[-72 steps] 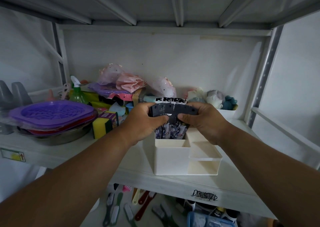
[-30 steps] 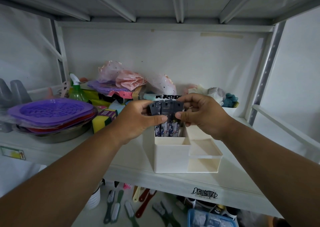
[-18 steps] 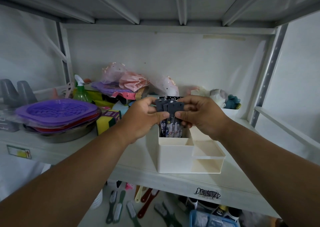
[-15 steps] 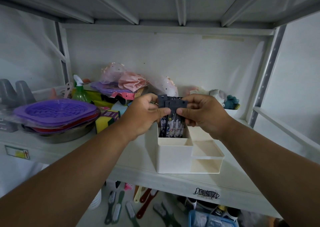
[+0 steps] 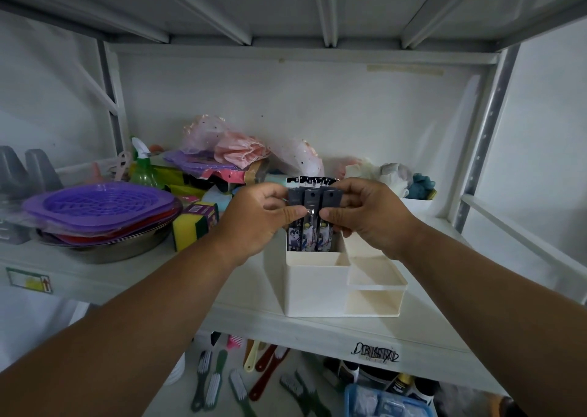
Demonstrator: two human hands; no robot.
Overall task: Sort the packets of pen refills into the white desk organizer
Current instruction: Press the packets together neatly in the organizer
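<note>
The white desk organizer [image 5: 317, 289] stands on the white shelf, with a tall compartment at the left and low trays at the right. Three dark packets of pen refills [image 5: 313, 199] stand upright in the tall compartment, their grey header cards side by side. My left hand [image 5: 254, 223] pinches the packets from the left, thumb on their front. My right hand [image 5: 371, 216] pinches them from the right. More packets with black-and-white tops [image 5: 309, 180] show just behind.
A stack of purple and red strainers in a metal bowl [image 5: 101, 219] sits at the left, with a yellow sponge pack [image 5: 193, 223] beside it. Bags and soft items crowd the back. Brushes [image 5: 222, 381] lie on the lower shelf. The shelf post [image 5: 476, 149] stands at the right.
The fanned packets have been drawn together into a tighter, upright row. Both hands stay on them above the tall compartment.
</note>
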